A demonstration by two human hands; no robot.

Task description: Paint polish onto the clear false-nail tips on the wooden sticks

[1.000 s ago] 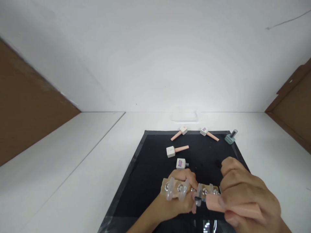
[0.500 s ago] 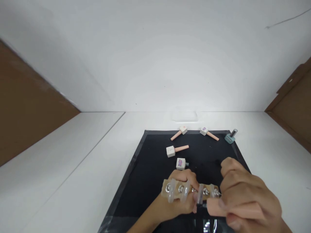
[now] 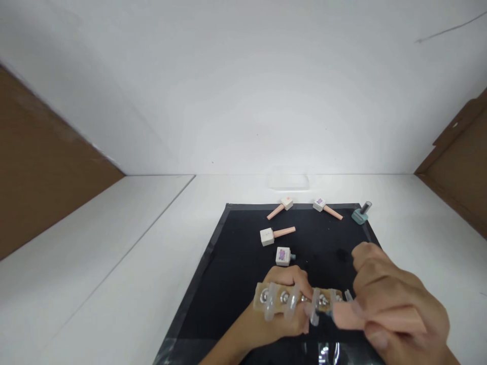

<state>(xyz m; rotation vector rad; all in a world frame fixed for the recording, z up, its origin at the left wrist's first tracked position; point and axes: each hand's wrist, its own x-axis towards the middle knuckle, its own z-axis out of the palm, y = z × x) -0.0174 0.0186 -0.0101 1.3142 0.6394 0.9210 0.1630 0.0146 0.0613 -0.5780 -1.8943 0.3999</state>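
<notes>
My left hand (image 3: 277, 327) grips a tan strip (image 3: 282, 290) with silver studs. Several clear false nails (image 3: 292, 302) stand on that strip in a row. In my right hand (image 3: 405, 299) is a peach nail polish brush cap (image 3: 348, 315), held nearly level. Its brush end points left, close to the nails at the strip's right half; whether it touches one I cannot tell. Just beyond my left hand lies a white nail polish bottle (image 3: 282, 256) on its side, its neck uncapped and a purple picture on its face.
Capped white bottles with peach caps lie farther back: one (image 3: 267, 236), another (image 3: 286, 203), and a third (image 3: 319, 204). A teal bottle (image 3: 359, 216) sits at the black mat's (image 3: 236, 253) far right corner. Behind the mat is a clear tray (image 3: 289, 182).
My right hand has shifted right and slightly up with the brush cap, uncovering the rightmost false nail's tip. My left hand and the strip have barely moved.
</notes>
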